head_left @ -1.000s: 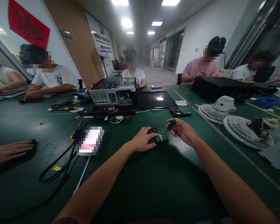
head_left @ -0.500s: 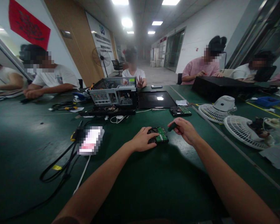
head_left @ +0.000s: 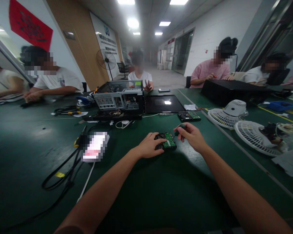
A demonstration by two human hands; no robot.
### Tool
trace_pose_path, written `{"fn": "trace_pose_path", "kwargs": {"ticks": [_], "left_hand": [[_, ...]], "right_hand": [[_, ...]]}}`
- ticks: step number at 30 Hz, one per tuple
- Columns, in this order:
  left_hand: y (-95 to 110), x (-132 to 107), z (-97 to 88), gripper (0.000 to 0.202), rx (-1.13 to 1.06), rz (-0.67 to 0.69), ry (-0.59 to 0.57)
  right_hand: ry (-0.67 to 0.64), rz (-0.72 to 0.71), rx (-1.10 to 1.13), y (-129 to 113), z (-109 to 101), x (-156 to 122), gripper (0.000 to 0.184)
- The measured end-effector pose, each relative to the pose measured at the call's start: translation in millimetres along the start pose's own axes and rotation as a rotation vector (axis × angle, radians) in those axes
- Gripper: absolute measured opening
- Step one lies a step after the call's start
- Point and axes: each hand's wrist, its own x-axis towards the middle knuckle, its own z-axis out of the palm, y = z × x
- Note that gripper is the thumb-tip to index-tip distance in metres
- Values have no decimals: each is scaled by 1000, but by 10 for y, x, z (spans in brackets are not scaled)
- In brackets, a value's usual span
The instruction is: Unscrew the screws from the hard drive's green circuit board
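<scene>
A hard drive [head_left: 170, 145] lies on the green table with its green circuit board facing up. My left hand [head_left: 150, 145] grips it from the left, fingers across its top and thumb along the near side, covering part of it. In my right hand [head_left: 190, 135] is a small screwdriver [head_left: 177, 133] with a dark green handle, pinched between thumb and fingers. Its thin shaft slants down to the drive's right edge; whether the tip sits in a screw is too small to tell. A second hard drive [head_left: 189, 116] rests farther back, apart from both hands.
An opened computer case [head_left: 118, 100] and a flat dark screen [head_left: 164, 104] stand beyond my hands. To the left lie a lit phone [head_left: 95, 147] and black cables [head_left: 47, 180]. White fan parts [head_left: 224, 115] are at the right. Several people sit around the table.
My right hand's fingers have shifted on the screwdriver handle, curling farther round it and slightly to the left. My left hand and the hard drive stay in place.
</scene>
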Motion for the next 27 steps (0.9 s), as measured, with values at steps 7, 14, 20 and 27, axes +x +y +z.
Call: {"fn": "trace_pose_path", "kwargs": {"ticks": [7, 14, 20, 27], "left_hand": [[-24, 4, 36, 60, 13, 16, 24], [-40, 3, 45, 61, 5, 12, 19], [-32, -1, 33, 60, 10, 8, 14], [-5, 0, -3, 62, -15, -13, -28]], "right_hand": [[33, -101, -98, 120, -6, 24, 41], [88, -99, -325, 206, -47, 24, 42], [151, -145, -497, 156, -36, -1, 38], [580, -330, -656, 65, -155, 14, 30]]}}
